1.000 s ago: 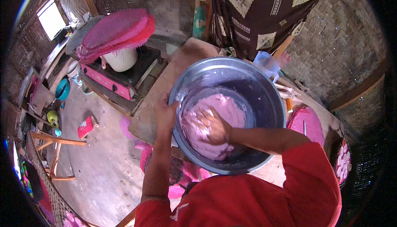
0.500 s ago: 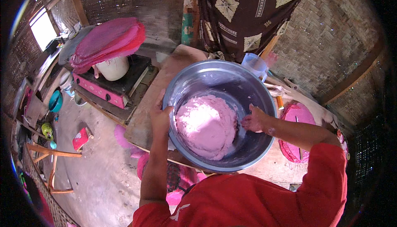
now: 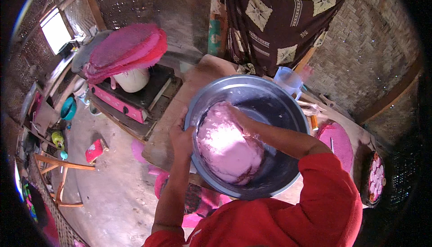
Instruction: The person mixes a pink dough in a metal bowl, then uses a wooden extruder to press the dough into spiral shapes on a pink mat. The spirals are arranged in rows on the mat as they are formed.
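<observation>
Over the table: one blue-grey basin, with pink dough lying toward its left. Left hand grips the basin's left rim. Right hand touches the dough's far edge; fingers hidden, opening unclear.

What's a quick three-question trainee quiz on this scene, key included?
1. Multiple choice: what does the left hand grip?
a) the clear plastic jug
b) the rim of the grey-blue basin
c) the patterned brown cloth

2. True or false: the right hand is inside the basin, at the pink dough.

3. Short answer: what does the white pot stand on?

Key: 1. b; 2. true; 3. the pink-fronted stove.
</observation>
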Demonstrator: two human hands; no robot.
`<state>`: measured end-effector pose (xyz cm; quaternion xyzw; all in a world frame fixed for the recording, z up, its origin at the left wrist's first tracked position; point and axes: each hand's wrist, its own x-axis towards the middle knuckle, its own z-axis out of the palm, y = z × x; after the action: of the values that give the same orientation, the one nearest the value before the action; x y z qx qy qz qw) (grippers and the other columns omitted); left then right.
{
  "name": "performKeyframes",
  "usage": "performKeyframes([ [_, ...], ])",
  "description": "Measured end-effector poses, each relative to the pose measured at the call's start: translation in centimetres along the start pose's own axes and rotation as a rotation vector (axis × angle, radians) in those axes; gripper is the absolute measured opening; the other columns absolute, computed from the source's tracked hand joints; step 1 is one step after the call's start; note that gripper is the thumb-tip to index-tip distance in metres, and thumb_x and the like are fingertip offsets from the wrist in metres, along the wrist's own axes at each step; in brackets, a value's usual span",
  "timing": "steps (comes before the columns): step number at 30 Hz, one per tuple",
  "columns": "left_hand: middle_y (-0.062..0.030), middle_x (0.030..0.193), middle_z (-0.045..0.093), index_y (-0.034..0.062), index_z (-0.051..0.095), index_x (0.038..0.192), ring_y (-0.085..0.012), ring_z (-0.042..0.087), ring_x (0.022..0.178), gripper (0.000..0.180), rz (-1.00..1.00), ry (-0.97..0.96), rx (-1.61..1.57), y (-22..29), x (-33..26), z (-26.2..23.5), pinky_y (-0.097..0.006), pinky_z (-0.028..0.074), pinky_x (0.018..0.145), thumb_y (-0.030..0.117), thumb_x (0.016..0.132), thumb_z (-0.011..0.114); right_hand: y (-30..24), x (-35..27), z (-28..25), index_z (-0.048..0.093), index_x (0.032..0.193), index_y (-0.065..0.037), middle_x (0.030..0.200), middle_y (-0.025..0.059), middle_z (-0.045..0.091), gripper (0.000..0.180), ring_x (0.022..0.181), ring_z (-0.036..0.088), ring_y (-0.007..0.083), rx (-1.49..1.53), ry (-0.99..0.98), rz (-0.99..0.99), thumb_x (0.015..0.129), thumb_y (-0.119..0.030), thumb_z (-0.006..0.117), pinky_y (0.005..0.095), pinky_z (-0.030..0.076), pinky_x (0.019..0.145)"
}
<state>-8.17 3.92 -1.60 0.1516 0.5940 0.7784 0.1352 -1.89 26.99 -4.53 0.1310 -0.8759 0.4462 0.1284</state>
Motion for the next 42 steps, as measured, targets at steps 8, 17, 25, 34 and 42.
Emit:
performKeyframes([
  [8,-0.0157,0.126,0.058,-0.0078,0.046,0.135,-0.0188,0.059,0.111,0.061,0.008,-0.050,-0.005,0.3,-0.6,-0.8,-0.028,0.044,0.094,-0.009,0.073,0.050,-13.7,-8.1,5.8,0.031,0.143,0.003,0.136,0.0305,0.041,0.071,0.135,0.028,0.0485,-0.794,-0.192,0.093,0.095,-0.049,0.035,0.0540,0.014,0.115],
  [17,-0.0157,0.127,0.058,-0.0066,0.044,0.137,-0.0195,0.058,0.111,0.064,-0.051,-0.069,-0.108,0.8,-0.7,-0.1,-0.029,0.044,0.096,-0.010,0.073,0.050,-1.3,-2.7,-8.7,0.062,0.111,0.000,0.111,0.0154,0.066,0.061,0.102,0.063,0.0252,0.307,-0.307,1.015,0.099,-0.053,0.036,0.0398,0.047,0.095],
  [25,-0.0139,0.123,0.061,-0.0019,0.048,0.135,-0.0212,0.060,0.108,0.060,0.033,-0.006,0.130,0.9,-0.2,0.0,-0.029,0.043,0.097,-0.005,0.075,0.052,12.8,5.1,2.1,0.060,0.118,-0.002,0.114,0.0154,0.064,0.049,0.106,0.060,0.0289,0.149,-0.495,0.014,0.097,-0.043,0.043,0.0410,0.044,0.100],
  [34,-0.0160,0.124,0.060,-0.0045,0.049,0.133,-0.0206,0.059,0.110,0.059,0.028,-0.023,0.136,1.4,-0.8,-0.2,-0.029,0.044,0.095,-0.007,0.074,0.052,-11.7,0.4,2.8,0.062,0.108,0.010,0.111,0.0332,0.060,0.067,0.108,0.057,0.0455,-0.456,-0.743,0.059,0.080,-0.051,0.056,0.0470,0.043,0.097],
  [42,-0.0152,0.124,0.059,-0.0071,0.045,0.135,-0.0199,0.059,0.109,0.060,-0.029,-0.043,-0.049,0.1,-0.1,0.0,-0.028,0.044,0.094,-0.010,0.076,0.051,-10.3,-11.5,0.0,0.042,0.134,0.007,0.144,0.0297,0.034,0.086,0.138,0.029,0.0407,-0.683,-0.464,-0.146,0.081,-0.058,0.060,0.0462,0.021,0.115],
])
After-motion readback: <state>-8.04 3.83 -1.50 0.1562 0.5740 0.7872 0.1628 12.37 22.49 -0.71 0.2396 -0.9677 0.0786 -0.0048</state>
